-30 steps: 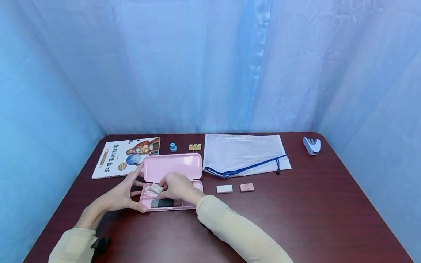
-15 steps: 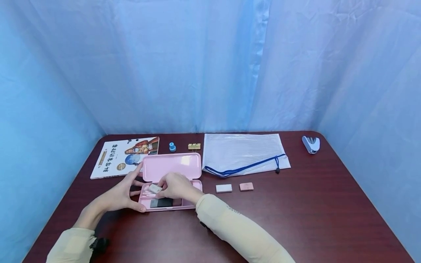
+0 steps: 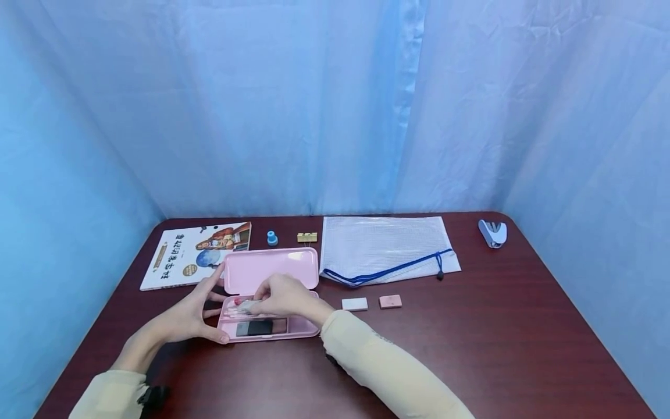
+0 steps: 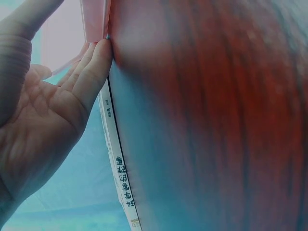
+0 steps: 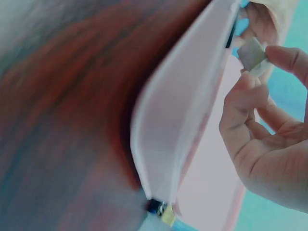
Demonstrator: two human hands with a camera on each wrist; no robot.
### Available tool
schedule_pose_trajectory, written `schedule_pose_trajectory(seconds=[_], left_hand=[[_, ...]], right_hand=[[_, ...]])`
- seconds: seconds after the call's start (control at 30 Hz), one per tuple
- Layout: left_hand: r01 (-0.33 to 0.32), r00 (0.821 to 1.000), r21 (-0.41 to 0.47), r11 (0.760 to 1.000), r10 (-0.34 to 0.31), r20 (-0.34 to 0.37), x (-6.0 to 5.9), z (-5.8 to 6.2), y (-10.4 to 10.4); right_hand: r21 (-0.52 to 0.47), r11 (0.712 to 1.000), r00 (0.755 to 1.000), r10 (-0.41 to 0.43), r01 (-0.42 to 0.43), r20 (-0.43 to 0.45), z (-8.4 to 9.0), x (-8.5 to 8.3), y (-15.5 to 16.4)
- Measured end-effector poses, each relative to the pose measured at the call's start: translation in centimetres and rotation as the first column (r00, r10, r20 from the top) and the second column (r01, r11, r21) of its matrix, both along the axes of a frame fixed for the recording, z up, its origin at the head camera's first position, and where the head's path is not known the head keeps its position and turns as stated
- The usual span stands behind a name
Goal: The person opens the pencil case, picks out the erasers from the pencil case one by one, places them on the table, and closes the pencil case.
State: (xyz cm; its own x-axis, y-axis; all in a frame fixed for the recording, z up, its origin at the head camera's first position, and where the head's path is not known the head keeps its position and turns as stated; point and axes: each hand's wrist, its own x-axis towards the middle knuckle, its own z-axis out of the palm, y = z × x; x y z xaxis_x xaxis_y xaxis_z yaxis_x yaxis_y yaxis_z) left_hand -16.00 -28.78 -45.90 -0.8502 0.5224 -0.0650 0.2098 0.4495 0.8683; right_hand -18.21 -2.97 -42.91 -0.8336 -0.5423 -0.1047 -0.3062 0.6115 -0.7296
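A pink pencil case [image 3: 306, 326] lies with its lid [image 3: 272, 272] raised back. My left hand [image 3: 183, 314] spans its left end, fingers straight, thumb at the front corner and forefinger beside the lid; in the left wrist view the fingertips [image 4: 102, 50] meet the pink edge. Over the back left compartment, my right hand [image 3: 288, 298] pinches a whitish eraser [image 5: 251, 54] between thumb and fingers. Small pale and reddish items [image 3: 238, 301] show under it, partly hidden by the hand. A dark and grey block [image 3: 256, 327] sits in the front compartment.
White [image 3: 355, 304] and pink erasers [image 3: 390, 301] lie right of the case. Behind are a book [image 3: 175, 256], a blue knobbed piece [image 3: 272, 238], a gold binder clip [image 3: 307, 237] and a mesh zip pouch [image 3: 382, 247]. A light blue stapler [image 3: 493, 233] is far right.
The right hand has tilted and lowered the eraser into the back left compartment, uncovering a reddish item there. The left hand keeps its place at the case's end. The head view has shifted slightly.
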Motion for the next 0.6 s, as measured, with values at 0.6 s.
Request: schedule_pose_trajectory(seconds=[0.6], left_hand=[[-0.01,1.0,-0.003,1.0,0.01,0.006,0.1,-0.1,0.0]], right_hand=[[-0.232,0.972,0.999,0.026,-0.017,0.036,4.6,1.2,15.8]])
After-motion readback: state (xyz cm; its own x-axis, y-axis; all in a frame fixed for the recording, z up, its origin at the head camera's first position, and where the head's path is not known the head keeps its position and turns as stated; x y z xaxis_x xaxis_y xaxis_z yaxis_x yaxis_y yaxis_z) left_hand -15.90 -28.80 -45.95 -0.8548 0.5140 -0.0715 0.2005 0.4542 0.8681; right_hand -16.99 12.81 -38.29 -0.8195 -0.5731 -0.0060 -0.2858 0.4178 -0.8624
